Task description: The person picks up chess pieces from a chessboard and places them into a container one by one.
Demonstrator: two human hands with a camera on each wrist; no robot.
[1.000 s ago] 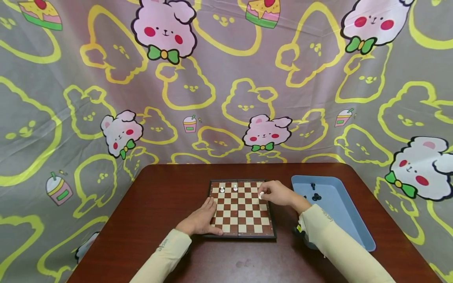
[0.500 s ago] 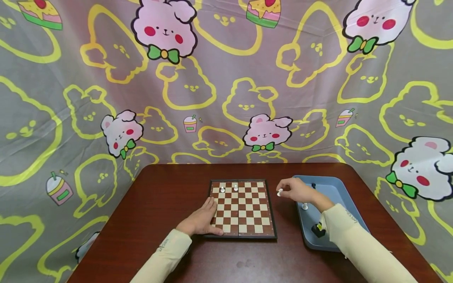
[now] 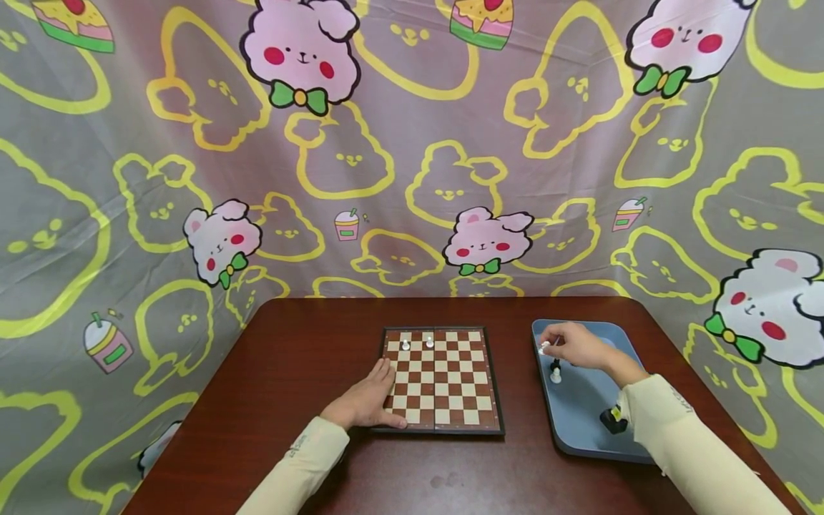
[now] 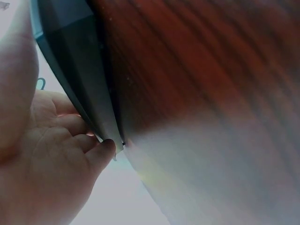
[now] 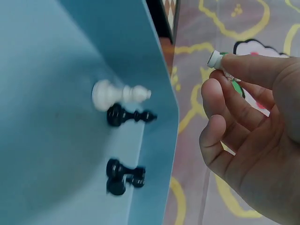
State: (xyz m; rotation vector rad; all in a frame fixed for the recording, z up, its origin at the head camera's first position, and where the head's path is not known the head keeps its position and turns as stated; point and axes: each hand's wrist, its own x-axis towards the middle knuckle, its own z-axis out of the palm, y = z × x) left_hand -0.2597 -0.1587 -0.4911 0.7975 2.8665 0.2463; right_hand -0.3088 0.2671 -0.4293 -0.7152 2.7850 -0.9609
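My right hand [image 3: 573,345] pinches a small white chess piece [image 5: 215,60] between thumb and fingers, above the left side of the blue tray [image 3: 579,400]. My left hand [image 3: 365,397] rests at the left front corner of the chessboard [image 3: 458,385], fingers extended along its left side and thumb at the front edge. In the left wrist view its fingers touch the board's dark side [image 4: 79,70]. Two white pawn-like pieces, one [image 3: 405,345] left of the other [image 3: 429,342], stand on the board's far left part.
Inside the tray, the right wrist view shows a white chess piece [image 5: 112,95] beside a black one [image 5: 129,115], plus more black pieces [image 5: 124,177]. The dark red table [image 3: 309,343] carries both board and tray. A patterned cloth [image 3: 399,179] hangs behind and around it.
My right hand has moved right from the board's right edge to over the tray, carrying the white chess piece. The left hand stays put.
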